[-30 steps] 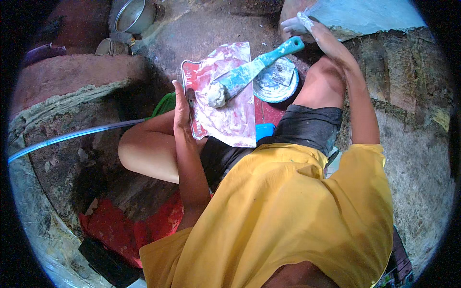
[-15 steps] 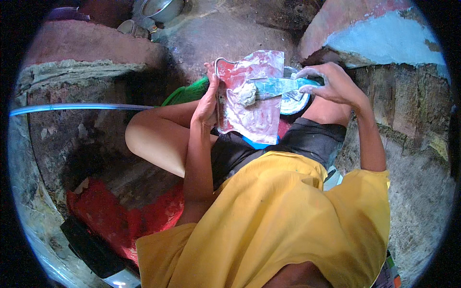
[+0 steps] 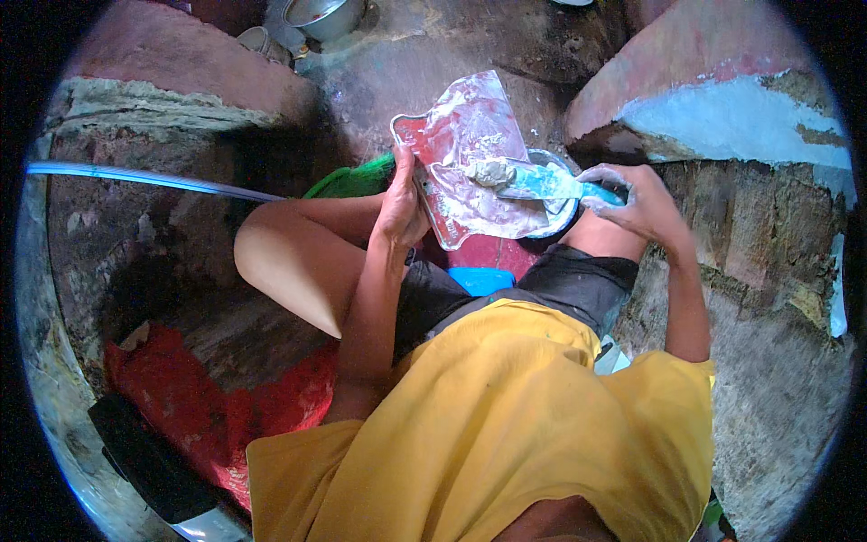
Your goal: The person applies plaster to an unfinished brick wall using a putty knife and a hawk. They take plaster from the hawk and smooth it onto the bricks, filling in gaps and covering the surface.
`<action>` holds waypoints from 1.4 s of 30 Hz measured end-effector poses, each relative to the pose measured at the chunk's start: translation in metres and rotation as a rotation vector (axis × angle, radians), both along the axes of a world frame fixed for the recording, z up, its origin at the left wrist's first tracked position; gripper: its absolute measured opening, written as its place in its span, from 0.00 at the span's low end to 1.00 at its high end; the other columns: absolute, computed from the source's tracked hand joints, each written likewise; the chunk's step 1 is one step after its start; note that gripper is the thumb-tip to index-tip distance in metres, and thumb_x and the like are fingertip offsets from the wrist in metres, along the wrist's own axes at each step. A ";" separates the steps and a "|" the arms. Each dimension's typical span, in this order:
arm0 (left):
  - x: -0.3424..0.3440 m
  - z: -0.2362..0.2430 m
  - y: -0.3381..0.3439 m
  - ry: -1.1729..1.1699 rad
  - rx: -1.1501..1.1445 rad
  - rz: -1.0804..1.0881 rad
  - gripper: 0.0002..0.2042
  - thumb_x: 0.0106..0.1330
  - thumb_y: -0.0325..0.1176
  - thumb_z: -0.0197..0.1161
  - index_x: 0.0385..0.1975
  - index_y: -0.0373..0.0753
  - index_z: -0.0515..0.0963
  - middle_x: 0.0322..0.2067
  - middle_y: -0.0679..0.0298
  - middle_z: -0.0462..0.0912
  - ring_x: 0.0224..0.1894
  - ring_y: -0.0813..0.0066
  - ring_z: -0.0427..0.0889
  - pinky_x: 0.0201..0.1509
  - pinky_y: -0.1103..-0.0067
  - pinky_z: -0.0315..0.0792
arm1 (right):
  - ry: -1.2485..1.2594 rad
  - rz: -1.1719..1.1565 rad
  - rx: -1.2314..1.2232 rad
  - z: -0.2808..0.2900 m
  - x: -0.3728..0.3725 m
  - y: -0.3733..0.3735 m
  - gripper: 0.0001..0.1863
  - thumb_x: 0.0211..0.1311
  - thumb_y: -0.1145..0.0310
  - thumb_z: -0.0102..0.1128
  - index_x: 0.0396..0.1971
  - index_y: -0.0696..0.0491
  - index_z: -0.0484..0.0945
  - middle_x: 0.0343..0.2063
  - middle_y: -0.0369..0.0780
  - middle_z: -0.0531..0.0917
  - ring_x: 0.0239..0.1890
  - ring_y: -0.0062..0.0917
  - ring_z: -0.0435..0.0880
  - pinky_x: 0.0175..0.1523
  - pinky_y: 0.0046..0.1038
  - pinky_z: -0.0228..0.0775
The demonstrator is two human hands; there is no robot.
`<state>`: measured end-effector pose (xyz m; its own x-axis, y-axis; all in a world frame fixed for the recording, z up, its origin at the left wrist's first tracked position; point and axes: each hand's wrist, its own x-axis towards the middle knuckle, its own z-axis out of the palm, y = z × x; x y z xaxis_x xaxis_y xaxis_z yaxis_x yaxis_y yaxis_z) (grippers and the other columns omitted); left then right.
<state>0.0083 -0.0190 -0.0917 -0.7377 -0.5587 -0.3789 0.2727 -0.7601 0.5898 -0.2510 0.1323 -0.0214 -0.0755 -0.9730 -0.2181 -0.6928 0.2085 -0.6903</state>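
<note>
My left hand [image 3: 400, 203] grips the left edge of a flat red board [image 3: 479, 108] with a wavy outline, its face smeared with white paste. My right hand [image 3: 648, 210] pinches the handle of a blue putty knife [image 3: 546, 183], which points left across the board. A lump of greyish-white putty [image 3: 490, 172] sits at the knife's tip, over the middle of the board; whether it also touches the board I cannot tell. Partly hidden behind board and knife is a round blue-rimmed tub [image 3: 573, 217] with white paste about it, near my right thigh.
A blue-white tube [image 3: 153, 178] runs in from the left toward my knee. Green mesh [image 3: 352, 178] lies beyond my left wrist, and a blue object [image 3: 481, 281] is between my thighs. Rough blocks flank me. A metal bowl [image 3: 325, 16] stands far off; red sheeting [image 3: 226, 388] lies lower left.
The board has tilted and shifted slightly away from me. The putty knife with its lump has moved a little to the right and nearer. Both hands keep their holds.
</note>
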 end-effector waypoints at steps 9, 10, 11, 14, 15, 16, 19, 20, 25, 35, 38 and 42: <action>-0.003 -0.015 0.003 0.032 0.057 -0.086 0.29 0.65 0.54 0.39 0.60 0.41 0.52 0.57 0.60 0.60 0.57 0.63 0.63 0.60 0.64 0.58 | -0.298 -0.231 -0.234 -0.053 0.055 -0.008 0.14 0.48 0.70 0.60 0.37 0.56 0.76 0.33 0.43 0.80 0.39 0.27 0.79 0.46 0.26 0.67; -0.003 -0.017 0.004 -0.003 0.010 -0.042 0.31 0.64 0.56 0.39 0.59 0.40 0.53 0.57 0.59 0.61 0.56 0.62 0.63 0.59 0.64 0.58 | -0.325 -0.253 -0.214 -0.055 0.054 -0.007 0.14 0.49 0.73 0.59 0.38 0.57 0.75 0.34 0.41 0.80 0.39 0.25 0.78 0.47 0.25 0.67; -0.003 -0.022 0.005 -0.037 -0.038 0.001 0.32 0.63 0.58 0.38 0.59 0.39 0.54 0.56 0.57 0.61 0.56 0.60 0.64 0.59 0.64 0.59 | -0.357 -0.287 -0.221 -0.053 0.050 -0.004 0.14 0.49 0.73 0.59 0.39 0.57 0.75 0.35 0.40 0.80 0.39 0.25 0.78 0.47 0.25 0.67; 0.000 0.011 -0.001 0.026 -0.006 0.088 0.31 0.64 0.56 0.40 0.59 0.38 0.54 0.56 0.59 0.62 0.56 0.61 0.64 0.60 0.65 0.59 | -0.424 -0.379 -0.266 -0.039 0.035 0.006 0.17 0.49 0.77 0.58 0.42 0.55 0.73 0.38 0.39 0.79 0.42 0.22 0.76 0.48 0.23 0.66; 0.002 0.016 -0.002 0.029 -0.013 0.105 0.31 0.64 0.56 0.40 0.59 0.38 0.54 0.56 0.59 0.63 0.56 0.62 0.65 0.59 0.65 0.59 | -0.318 -0.391 -0.248 -0.028 0.031 0.009 0.16 0.48 0.78 0.57 0.40 0.56 0.74 0.38 0.40 0.79 0.43 0.22 0.76 0.50 0.24 0.65; 0.003 0.015 -0.002 0.045 0.002 0.113 0.31 0.64 0.55 0.41 0.59 0.38 0.54 0.55 0.58 0.63 0.55 0.61 0.65 0.59 0.65 0.60 | -0.202 -0.325 -0.315 -0.026 0.026 0.011 0.15 0.50 0.78 0.55 0.40 0.58 0.73 0.37 0.39 0.78 0.40 0.21 0.76 0.46 0.23 0.66; 0.006 0.006 -0.005 0.035 0.009 0.109 0.30 0.62 0.52 0.46 0.58 0.37 0.55 0.53 0.56 0.65 0.53 0.61 0.68 0.56 0.65 0.64 | 0.017 -0.225 -0.356 -0.021 0.026 0.010 0.14 0.51 0.79 0.53 0.40 0.61 0.72 0.36 0.41 0.77 0.37 0.24 0.76 0.44 0.23 0.67; 0.009 0.004 -0.003 -0.012 -0.012 0.093 0.30 0.61 0.50 0.49 0.57 0.37 0.56 0.52 0.56 0.66 0.52 0.62 0.69 0.55 0.66 0.65 | 0.067 -0.208 -0.343 -0.020 0.028 0.010 0.14 0.50 0.79 0.53 0.40 0.61 0.72 0.36 0.42 0.78 0.38 0.26 0.77 0.44 0.24 0.67; 0.024 0.018 0.011 -0.093 -0.146 -0.054 0.30 0.52 0.42 0.59 0.53 0.34 0.59 0.43 0.56 0.73 0.44 0.62 0.74 0.50 0.66 0.69 | 0.334 -0.124 -0.454 -0.022 0.029 0.006 0.17 0.45 0.79 0.54 0.39 0.57 0.74 0.35 0.45 0.77 0.36 0.39 0.77 0.42 0.29 0.69; 0.045 0.004 0.028 0.071 0.020 -0.029 0.29 0.61 0.47 0.51 0.56 0.34 0.56 0.52 0.55 0.67 0.53 0.63 0.68 0.58 0.65 0.61 | 0.391 -0.002 -0.595 -0.014 0.040 -0.002 0.23 0.38 0.78 0.57 0.41 0.47 0.77 0.34 0.41 0.74 0.35 0.34 0.74 0.36 0.29 0.67; 0.033 0.012 0.029 0.155 0.113 0.100 0.25 0.64 0.44 0.47 0.56 0.35 0.57 0.52 0.55 0.67 0.53 0.62 0.68 0.58 0.65 0.62 | 0.422 0.004 -0.613 -0.019 0.041 -0.002 0.22 0.39 0.77 0.58 0.41 0.47 0.77 0.34 0.42 0.74 0.34 0.35 0.75 0.36 0.29 0.67; 0.030 0.019 0.023 0.305 0.153 0.140 0.24 0.66 0.44 0.44 0.56 0.35 0.58 0.52 0.55 0.68 0.53 0.62 0.69 0.57 0.66 0.63 | 0.416 0.030 -0.657 -0.016 0.042 0.000 0.21 0.40 0.76 0.58 0.40 0.46 0.78 0.34 0.41 0.75 0.33 0.35 0.75 0.34 0.30 0.67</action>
<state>0.0388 0.0044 -0.0731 -0.7500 -0.6164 -0.2398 0.5264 -0.7758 0.3478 -0.2086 0.1323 -0.0377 0.0037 -0.8957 0.4447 -0.9208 -0.1764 -0.3478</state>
